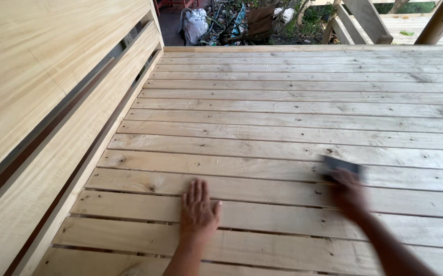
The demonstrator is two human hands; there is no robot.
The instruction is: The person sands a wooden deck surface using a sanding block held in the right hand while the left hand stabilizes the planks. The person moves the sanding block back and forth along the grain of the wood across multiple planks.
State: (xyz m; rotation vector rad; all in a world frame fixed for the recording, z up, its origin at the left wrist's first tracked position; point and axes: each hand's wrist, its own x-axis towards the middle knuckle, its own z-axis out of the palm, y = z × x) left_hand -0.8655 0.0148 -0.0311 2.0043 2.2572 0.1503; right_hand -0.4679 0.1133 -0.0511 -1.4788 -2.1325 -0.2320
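- On the slatted wooden deck (293,122), pale boards run crosswise with narrow gaps between them; knots and small dark specks show across the surface.
- Left hand (199,210): palm down, fingers spread and flat on a board near the lower edge of view, holding nothing. It looks like a brace for body weight.
- Right hand (348,191): blurred, cupped over a dark grey flat block (340,166), likely a sanding pad or sponge, which lies against a board right of centre. Fingers appear closed over its near edge; the exact grip cannot be made out through the blur.
- Handling estimate, block: small, light, one-hand size. Probably slightly soft or rubbery, so it should yield under pressure rather than slip. Not fragile. Best hold judged to be from above, palm across the top face, fingertips over the long edges.
- Handling estimate, boards: stiff, fixed, rough-sawn; splinters plausible, and the gaps could catch a pad's corner.
- Left side: a light wooden wall (42,102) of broad planks stands beside the deck.
- Far end: a white sack (196,24) and dark clutter beyond the deck edge; wooden posts (438,20) upper right.
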